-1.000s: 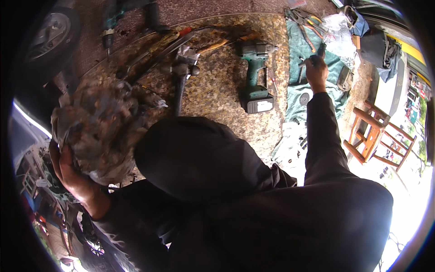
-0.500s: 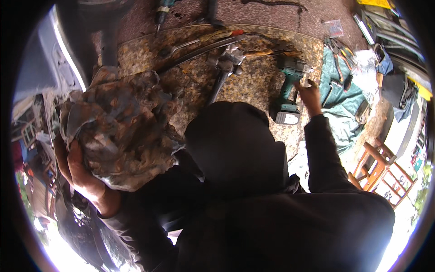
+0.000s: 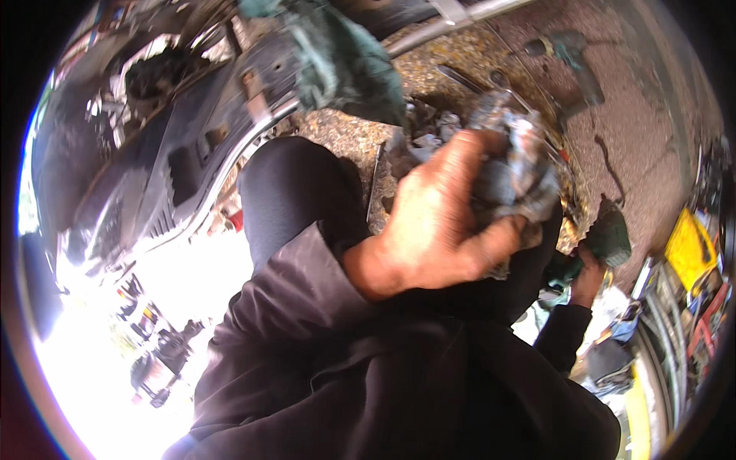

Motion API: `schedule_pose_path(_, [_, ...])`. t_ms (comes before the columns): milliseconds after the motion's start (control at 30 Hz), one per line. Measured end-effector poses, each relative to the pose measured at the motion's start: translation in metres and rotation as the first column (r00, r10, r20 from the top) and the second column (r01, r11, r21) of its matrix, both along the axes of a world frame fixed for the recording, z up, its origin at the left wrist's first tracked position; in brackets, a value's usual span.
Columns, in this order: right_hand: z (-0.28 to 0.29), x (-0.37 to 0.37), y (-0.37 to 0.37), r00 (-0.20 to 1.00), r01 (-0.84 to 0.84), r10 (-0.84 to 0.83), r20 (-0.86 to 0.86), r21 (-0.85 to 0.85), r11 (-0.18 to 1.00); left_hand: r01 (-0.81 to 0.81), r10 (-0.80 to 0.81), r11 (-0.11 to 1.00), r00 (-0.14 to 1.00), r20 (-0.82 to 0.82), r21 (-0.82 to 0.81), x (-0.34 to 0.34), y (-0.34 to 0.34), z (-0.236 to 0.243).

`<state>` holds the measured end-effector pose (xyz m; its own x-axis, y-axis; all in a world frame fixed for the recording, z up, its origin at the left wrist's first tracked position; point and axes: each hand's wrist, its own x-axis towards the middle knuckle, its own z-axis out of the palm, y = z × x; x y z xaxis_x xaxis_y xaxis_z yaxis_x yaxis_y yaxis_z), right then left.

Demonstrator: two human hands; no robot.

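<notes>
My left hand (image 3: pixel 437 211) is closed on a bundled, dirty rag (image 3: pixel 525 165), grey-blue with brown stains, held up above my knees. Farther right and lower, my right hand (image 3: pixel 589 277) is wrapped round a dark green cordless power tool (image 3: pixel 609 234). Its front end and part of its grip are hidden by the hand and my leg. Beneath the rag, a long metal tool (image 3: pixel 376 180) lies on the speckled stone floor (image 3: pixel 326 130). A wrench ring end (image 3: pixel 500 79) shows just beyond the rag.
A dark vehicle body (image 3: pixel 199 161) with a pale sill fills the left side. Green cloth (image 3: pixel 345 69) hangs at the upper middle. Another cordless drill (image 3: pixel 571 61) lies on the reddish floor. At the right are a yellow object (image 3: pixel 690 249) and grey tubes (image 3: pixel 663 326).
My view has turned left toward the vehicle. The left hand has brought the rag in front of me. My right hand, earlier beside the green power tool, now grips it off the floor.
</notes>
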<state>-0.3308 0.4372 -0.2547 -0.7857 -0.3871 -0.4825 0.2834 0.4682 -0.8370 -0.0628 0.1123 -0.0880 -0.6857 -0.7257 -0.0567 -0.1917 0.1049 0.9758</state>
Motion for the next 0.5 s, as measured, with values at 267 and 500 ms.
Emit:
schedule_pose_path(267, [0.118, -0.071, -0.196, 0.503, -0.715, 0.779, -0.376, 0.325, 0.619, -0.28, 0.109, 0.858, 0.919, -0.38, -0.431, 0.013, -0.017, 0.027])
schedule_pose_path(500, [0.129, -0.022, -0.322, 0.266, -0.823, 0.907, -0.327, 0.412, 0.39, -0.613, 0.502, 0.736, 0.779, -0.375, -0.287, 0.064, -0.031, 0.061])
